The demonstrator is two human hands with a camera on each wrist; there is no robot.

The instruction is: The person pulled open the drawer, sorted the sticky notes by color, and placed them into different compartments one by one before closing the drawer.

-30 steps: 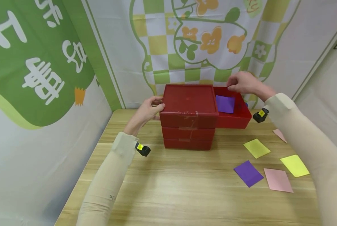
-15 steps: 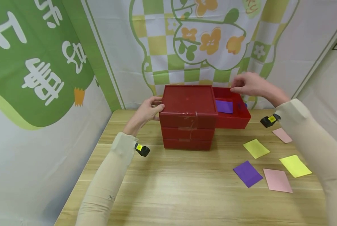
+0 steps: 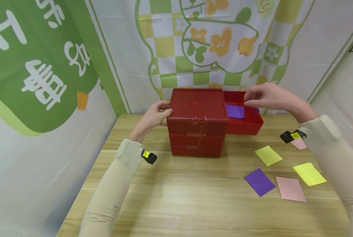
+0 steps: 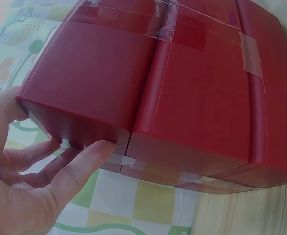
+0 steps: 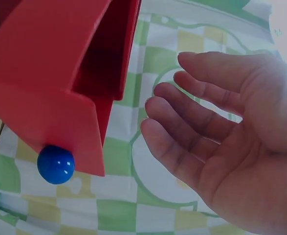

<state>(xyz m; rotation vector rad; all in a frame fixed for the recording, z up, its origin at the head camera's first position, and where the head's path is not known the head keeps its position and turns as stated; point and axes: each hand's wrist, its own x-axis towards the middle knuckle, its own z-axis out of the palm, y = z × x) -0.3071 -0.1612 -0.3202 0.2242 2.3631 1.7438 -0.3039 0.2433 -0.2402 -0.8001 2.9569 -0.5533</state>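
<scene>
A red drawer box (image 3: 197, 103) with several tiers stands at the back of the table. Its top drawer (image 3: 242, 128) is pulled out to the right, and a purple paper square (image 3: 235, 111) lies inside. My left hand (image 3: 155, 117) rests against the box's left side. In the left wrist view, the fingertips (image 4: 101, 147) touch that side near the edges. Above the drawer's far right corner is my right hand (image 3: 269, 96), fingers loosely bent. The right wrist view shows that hand (image 5: 221, 122) holding nothing, apart from the drawer and its round blue knob (image 5: 55, 164).
On the table (image 3: 176, 197), to the right, lie a purple square (image 3: 260, 182), a pink square (image 3: 291, 189), a yellow square (image 3: 310, 174) and a yellow-green square (image 3: 268, 155). Another pink square (image 3: 298, 144) is partly hidden behind the right wrist camera. A printed curtain (image 3: 176, 62) hangs behind.
My right hand has drawn back to the right and come slightly lower. The purple square in the drawer lies flatter than a second ago. My left hand keeps its place on the box.
</scene>
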